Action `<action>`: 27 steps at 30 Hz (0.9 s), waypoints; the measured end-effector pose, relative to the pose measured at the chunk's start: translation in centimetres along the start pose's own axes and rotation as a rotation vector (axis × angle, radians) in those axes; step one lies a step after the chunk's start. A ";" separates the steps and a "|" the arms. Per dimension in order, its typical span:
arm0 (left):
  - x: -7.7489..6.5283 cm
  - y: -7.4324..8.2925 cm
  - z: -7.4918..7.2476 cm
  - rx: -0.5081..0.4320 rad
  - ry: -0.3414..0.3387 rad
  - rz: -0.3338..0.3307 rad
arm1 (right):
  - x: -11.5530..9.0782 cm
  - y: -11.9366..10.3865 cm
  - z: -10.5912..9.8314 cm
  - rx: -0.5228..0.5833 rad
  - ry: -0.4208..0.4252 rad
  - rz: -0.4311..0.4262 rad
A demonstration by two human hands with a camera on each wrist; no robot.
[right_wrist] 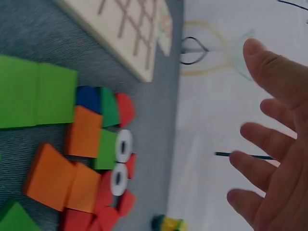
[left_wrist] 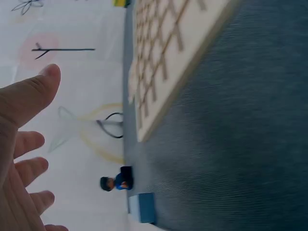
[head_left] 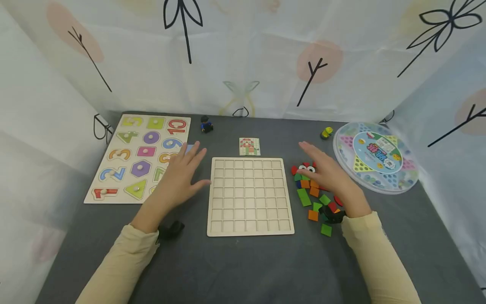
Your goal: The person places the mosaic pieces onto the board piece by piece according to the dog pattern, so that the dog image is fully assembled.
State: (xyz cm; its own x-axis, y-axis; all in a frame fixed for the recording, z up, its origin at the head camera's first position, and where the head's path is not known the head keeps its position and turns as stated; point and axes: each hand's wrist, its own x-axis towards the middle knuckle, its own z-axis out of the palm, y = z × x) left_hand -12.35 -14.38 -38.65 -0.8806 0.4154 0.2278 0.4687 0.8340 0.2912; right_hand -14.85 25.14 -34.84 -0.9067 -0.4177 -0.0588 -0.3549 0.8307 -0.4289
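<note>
A square wooden grid board point(head_left: 250, 196) lies flat in the middle of the dark table, and a small picture card point(head_left: 249, 146) rests just beyond its far edge. My left hand point(head_left: 177, 179) hovers left of the board with fingers spread, above the near side of a number puzzle board point(head_left: 114, 164). To the right, my right hand point(head_left: 327, 171) is held over a loose pile of coloured blocks point(right_wrist: 84, 132), fingers extended. Neither hand holds anything. Red, orange, green and blue blocks make up the pile, along with two white eye pieces point(right_wrist: 123, 146).
A round lidded game box point(head_left: 376, 158) lies at the right. At the back stand a small figure point(head_left: 206, 124) in blue and a yellow-green toy point(head_left: 326, 132). A blue block point(left_wrist: 143, 208) shows beyond the left hand. Patterned white curtains enclose the table.
</note>
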 end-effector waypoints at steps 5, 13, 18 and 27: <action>-1.1 -0.1 1.7 -0.098 -0.077 0.063 | 1.3 0.9 1.5 0.008 -0.081 -0.033; -3.3 -0.3 3.8 -0.221 -0.203 0.048 | 3.0 1.2 3.1 -0.143 -0.128 -0.072; -3.6 -0.3 4.4 -0.256 -0.232 0.038 | 3.2 1.4 3.5 -0.230 -0.132 -0.029; -3.6 0.0 4.5 -0.259 -0.274 0.033 | 3.4 2.2 4.3 -0.278 -0.081 -0.038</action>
State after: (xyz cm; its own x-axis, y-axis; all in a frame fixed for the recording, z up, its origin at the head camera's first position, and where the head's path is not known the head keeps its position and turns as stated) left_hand -9.53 -14.24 -43.65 -0.8340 0.5517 -0.0052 0.4685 0.7132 0.5214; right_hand -17.70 23.94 -39.81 -0.8743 -0.4693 -0.1237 -0.4475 0.8782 -0.1689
